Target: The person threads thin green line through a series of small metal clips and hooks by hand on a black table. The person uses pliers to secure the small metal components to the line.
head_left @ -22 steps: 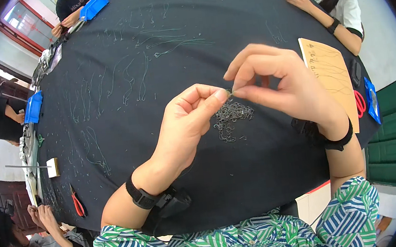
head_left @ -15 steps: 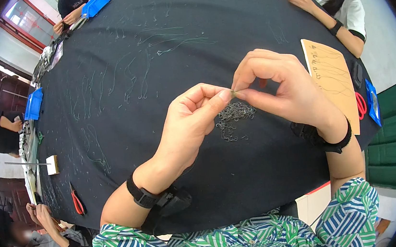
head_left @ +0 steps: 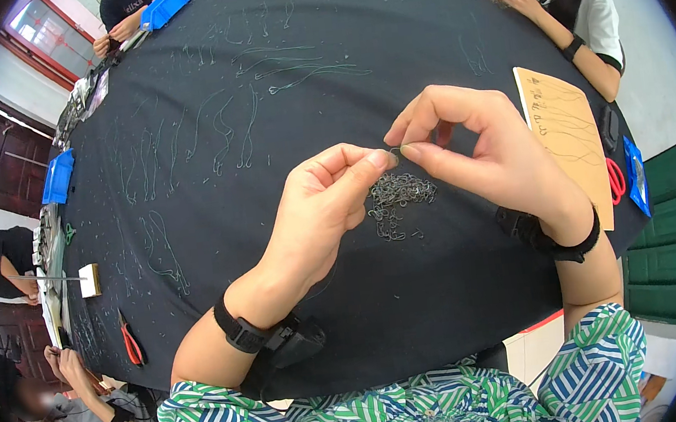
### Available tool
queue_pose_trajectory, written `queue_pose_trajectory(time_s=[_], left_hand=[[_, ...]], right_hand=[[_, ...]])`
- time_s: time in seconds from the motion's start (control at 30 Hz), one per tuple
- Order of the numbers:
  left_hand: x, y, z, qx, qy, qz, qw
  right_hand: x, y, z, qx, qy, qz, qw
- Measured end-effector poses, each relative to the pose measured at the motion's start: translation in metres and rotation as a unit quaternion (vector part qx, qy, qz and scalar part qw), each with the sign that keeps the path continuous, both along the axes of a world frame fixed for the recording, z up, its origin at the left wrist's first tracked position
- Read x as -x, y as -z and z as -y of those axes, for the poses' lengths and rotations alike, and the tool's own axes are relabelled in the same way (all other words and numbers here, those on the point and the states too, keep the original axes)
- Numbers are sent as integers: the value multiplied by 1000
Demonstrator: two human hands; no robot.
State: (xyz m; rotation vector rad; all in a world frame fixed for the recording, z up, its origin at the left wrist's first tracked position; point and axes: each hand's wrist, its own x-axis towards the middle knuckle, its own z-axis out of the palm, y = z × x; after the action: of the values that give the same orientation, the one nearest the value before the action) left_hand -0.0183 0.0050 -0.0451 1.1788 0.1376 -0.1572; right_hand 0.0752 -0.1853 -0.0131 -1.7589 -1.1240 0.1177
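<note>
the bare left hand (head_left: pixel 316 201) has its grip pinched on a tiny, thin, dark piece (head_left: pixel 393 153) above a grey heap of metal hooks (head_left: pixel 403 192); its direction and long axis are too small to read. the bare right hand (head_left: pixel 495 141) has thumb and forefinger beside it; whether they grip, i cannot tell. on the black cloth-covered desk (head_left: pixel 437 291), room stretches toward the curved near edge; a tan rectangular board (head_left: pixel 584 160) bounds the right.

A blue packet (head_left: pixel 638 177) lies near a red looped handle (head_left: pixel 622 183), with a blue bin (head_left: pixel 59 178) at far left.
</note>
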Motion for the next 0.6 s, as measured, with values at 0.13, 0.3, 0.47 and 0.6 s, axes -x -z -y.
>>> queue_pose_trajectory(time_s=[0.13, 0.3, 0.47, 0.6], left_hand=[[0, -1, 2, -13, 11, -15, 1000], [-1, 4, 1, 8, 8, -24, 1000], [-1, 5, -3, 67, 28, -43, 996], [-1, 4, 1, 53, 19, -36, 998]], right_hand=[[3, 4, -4, 15, 20, 98, 995], [4, 7, -7, 38, 39, 233, 971], [5, 10, -8, 62, 57, 276, 957], [5, 10, -6, 80, 68, 310, 945]])
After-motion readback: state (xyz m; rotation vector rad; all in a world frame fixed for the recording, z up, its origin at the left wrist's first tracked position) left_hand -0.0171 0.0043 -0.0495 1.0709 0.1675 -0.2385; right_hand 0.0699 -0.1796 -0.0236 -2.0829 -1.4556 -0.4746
